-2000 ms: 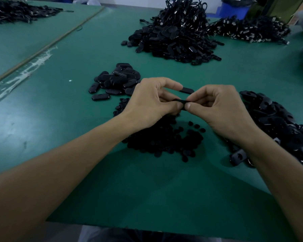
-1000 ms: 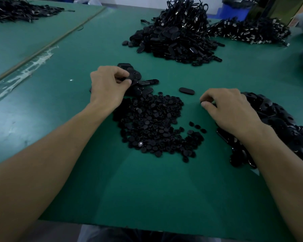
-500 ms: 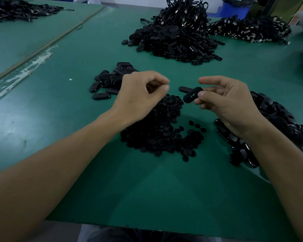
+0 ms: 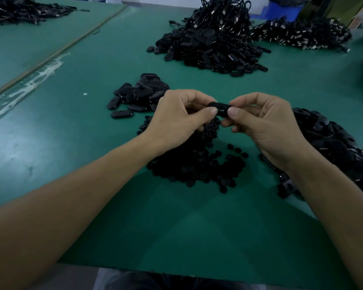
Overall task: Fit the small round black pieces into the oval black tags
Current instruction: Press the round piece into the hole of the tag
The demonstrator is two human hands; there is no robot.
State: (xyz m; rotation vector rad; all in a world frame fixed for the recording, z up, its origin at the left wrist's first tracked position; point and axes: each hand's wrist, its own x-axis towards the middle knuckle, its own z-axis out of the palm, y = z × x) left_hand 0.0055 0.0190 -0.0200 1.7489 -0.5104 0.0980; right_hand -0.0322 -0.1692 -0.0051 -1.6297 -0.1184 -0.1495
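One tag [image 4: 219, 108] is held in the air just above the heap of round pieces [image 4: 197, 164]. The left grip [image 4: 176, 116] pinches its left end and the right grip [image 4: 266, 126] pinches its right end, with both thumbs on the near face. The fingers hide the seat, so I cannot tell whether a round piece is already under the thumbs. The step in hand looks like the press-in. To do it well, hold the tag level with the right grip and centre the piece over its recess before pushing. Press squarely with the thumb pad, not at an edge, so the piece seats flush and does not tilt or pop out. A larger heap of tags [image 4: 333, 147] lies to the right on the worktop [image 4: 176, 227]. A smaller lot [image 4: 140, 95], probably finished, lies beyond the left grip.
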